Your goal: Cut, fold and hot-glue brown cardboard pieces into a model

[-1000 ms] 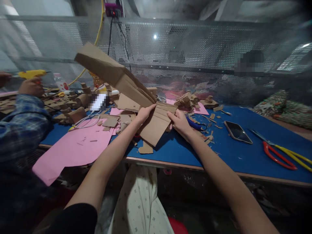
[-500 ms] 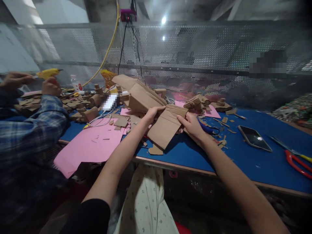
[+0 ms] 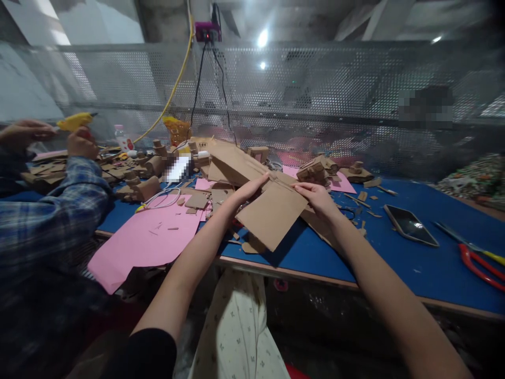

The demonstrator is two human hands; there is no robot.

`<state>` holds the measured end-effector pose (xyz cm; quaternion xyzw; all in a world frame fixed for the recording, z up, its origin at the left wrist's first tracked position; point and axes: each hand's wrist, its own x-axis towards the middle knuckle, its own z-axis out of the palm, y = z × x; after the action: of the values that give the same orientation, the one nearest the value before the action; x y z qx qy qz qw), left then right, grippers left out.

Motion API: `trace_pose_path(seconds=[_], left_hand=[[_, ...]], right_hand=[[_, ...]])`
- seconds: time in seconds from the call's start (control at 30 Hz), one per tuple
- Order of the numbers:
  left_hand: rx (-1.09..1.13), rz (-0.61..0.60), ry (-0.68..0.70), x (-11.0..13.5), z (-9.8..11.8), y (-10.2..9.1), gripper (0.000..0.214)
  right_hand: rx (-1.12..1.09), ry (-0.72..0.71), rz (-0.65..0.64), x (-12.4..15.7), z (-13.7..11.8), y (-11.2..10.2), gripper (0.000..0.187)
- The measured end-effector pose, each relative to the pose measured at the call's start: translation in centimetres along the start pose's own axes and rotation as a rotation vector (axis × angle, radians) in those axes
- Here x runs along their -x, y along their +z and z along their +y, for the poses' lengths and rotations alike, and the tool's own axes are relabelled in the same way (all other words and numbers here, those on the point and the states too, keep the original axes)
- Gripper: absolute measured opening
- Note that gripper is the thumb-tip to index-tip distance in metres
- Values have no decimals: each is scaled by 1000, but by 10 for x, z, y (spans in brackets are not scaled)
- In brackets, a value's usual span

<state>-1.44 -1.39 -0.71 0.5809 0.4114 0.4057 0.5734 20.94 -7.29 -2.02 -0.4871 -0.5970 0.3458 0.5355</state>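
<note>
A long folded sheet of brown cardboard (image 3: 272, 213) lies low over the blue table (image 3: 394, 263), its near flap hanging past the scraps toward me. My left hand (image 3: 249, 190) grips the sheet's left edge near the fold. My right hand (image 3: 317, 197) pinches the sheet at the fold on its right side. The far end of the cardboard (image 3: 221, 155) rests on the pile of cardboard pieces behind.
A pink paper sheet (image 3: 145, 239) overhangs the table's front edge at left. A phone (image 3: 410, 225) and red-handled scissors (image 3: 479, 263) lie at right. Another person in a plaid sleeve (image 3: 51, 210) holds a yellow glue gun (image 3: 74, 121) at far left. Cardboard models (image 3: 319, 168) stand before the mesh wall.
The cardboard's far end has come down from high in the air to nearly flat on the pile. Both hands stayed on the fold and the near flap spread flatter.
</note>
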Motion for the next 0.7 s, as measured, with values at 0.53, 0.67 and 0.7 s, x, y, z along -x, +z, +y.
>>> trace_pose_path(seconds=[0.53,0.67,0.7], left_hand=[[-1140,186,920,3,2,17,39],[-1226,223,937,-3,13,18,35],[-1251,241,933,-2,18,18,35]], right_hand=[[613,-517,-14,-10,-4,-8,32],[657,-582,64,-9,-22,-11,34],[694,-592,88,-7,-30,-10,36]])
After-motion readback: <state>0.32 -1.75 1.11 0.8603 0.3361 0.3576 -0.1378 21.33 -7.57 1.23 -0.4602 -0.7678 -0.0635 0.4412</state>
